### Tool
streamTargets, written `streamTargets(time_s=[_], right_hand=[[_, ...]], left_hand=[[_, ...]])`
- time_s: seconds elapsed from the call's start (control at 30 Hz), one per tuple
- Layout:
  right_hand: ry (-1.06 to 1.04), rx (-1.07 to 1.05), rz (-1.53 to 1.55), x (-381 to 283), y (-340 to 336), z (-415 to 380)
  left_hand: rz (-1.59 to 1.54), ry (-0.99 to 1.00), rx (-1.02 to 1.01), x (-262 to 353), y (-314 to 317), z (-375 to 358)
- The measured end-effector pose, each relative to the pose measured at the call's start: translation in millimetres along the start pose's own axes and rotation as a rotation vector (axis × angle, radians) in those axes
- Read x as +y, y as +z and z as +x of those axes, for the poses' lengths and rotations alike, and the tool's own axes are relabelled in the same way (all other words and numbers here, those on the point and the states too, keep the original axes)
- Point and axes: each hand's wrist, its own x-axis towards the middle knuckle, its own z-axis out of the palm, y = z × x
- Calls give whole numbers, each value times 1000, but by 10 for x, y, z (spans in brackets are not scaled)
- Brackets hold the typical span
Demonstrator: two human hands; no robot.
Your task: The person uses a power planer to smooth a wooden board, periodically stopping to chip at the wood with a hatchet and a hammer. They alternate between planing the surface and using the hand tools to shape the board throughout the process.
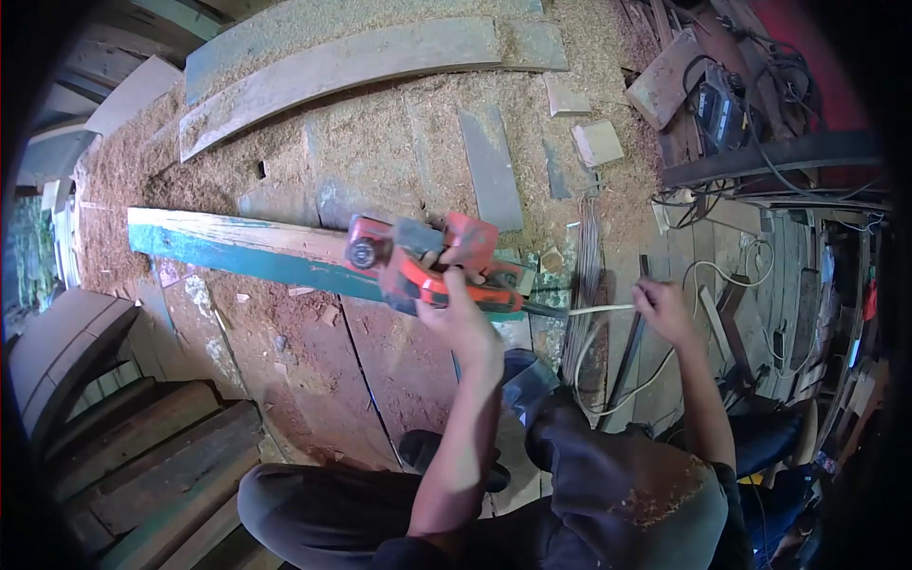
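My left hand [464,321] is wrapped round the handle of a red electric hand planer [472,237]. The planer rests on a long wooden board [247,256] with teal paint on its side and a partly bare, pale upper face. From the planer's rear a pale power cord [598,309] runs right to my right hand [665,312], whose fingers are closed on it. A dark narrow bar [627,361] lies under that hand. The planer's underside is hidden.
Wood shavings [361,142] cover the plank floor round a long pale board [351,76]. Stacked timbers [171,437] stand at the lower left. A dark machine with cables [719,114] sits at the upper right. Loose cord [698,285] loops across the right side.
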Motion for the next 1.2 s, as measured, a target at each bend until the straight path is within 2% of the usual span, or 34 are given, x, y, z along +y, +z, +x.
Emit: streamTargets(time_s=[0.03, 0.1, 0.13, 0.17, 0.2, 0.27, 0.37, 0.43, 0.5, 0.53, 0.57, 0.63, 0.7, 0.73, 0.77, 0.8, 0.87, 0.9, 0.93, 1.0, 1.03, 1.07, 1.1, 1.13, 1.2], right_hand=[[190, -18, 27, 7, -120, -1], [266, -44, 4, 317, -216, -94], [252, -27, 22, 447, -225, -136], [237, -13, 39, 577, -226, -188], [220, -25, 39, 742, -220, -245], [259, -51, 55, 1067, -148, -343], [344, -9, -88, 1371, -110, -432], [339, -2, -72, 1612, -31, -432], [346, -2, -62, 1709, 22, -427], [404, -75, 3, 1698, 23, -400], [461, -146, 67, 1692, 11, -355], [137, -124, -379, 1311, -73, -195], [194, 82, 252, 393, -202, 44], [141, -29, 399, 26, -264, 116], [86, -139, 546, -292, -297, 183], [-26, -270, 498, -564, -280, 238], [-205, -358, 278, -1030, -192, 336], [-257, -384, 174, -1114, -118, 358], [-264, -386, 175, -1139, -43, 376], [-202, -458, 296, -1145, 156, 440], [-157, -460, 382, -1117, 225, 444], [-160, -465, 383, -1118, 255, 464], [-198, -420, 378, -1124, 285, 477], [-235, -378, 370, -1129, 306, 475], [-217, -347, 409, -1157, 339, 430]], left_hand=[[-2, 5, 10, -92, 19, -98], [7, -58, -33, -217, 28, -309], [161, -89, -1, -242, 50, -434], [145, -54, 9, -344, 70, -530], [43, -143, -58, -410, 57, -623], [-4, -191, -144, -559, 48, -812], [-64, -267, -134, -712, 106, -1006], [-68, -343, -198, -830, 76, -1019], [-113, -333, -209, -897, 74, -1022], [-155, -322, -232, -912, 78, -1022], [-57, -311, -279, -909, 42, -1008], [6, -268, -315, -870, 9, -992], [33, -224, -331, -779, 17, -1013], [28, -238, -330, -741, -40, -1023], [195, -211, -398, -714, -115, -1011], [364, -180, -467, -701, -191, -1008], [351, -129, -488, -711, -442, -971], [471, 9, -592, -649, -644, -878], [593, 153, -693, -545, -823, -742], [1004, 195, -768, -248, -1088, -272], [830, 337, -521, -290, -1183, -38], [1019, 584, -362, -168, -1295, 305], [779, 585, -134, -19, -1235, 566], [997, 626, 98, -93, -1539, 921], [789, 418, 269, 94, -1669, 1345]])
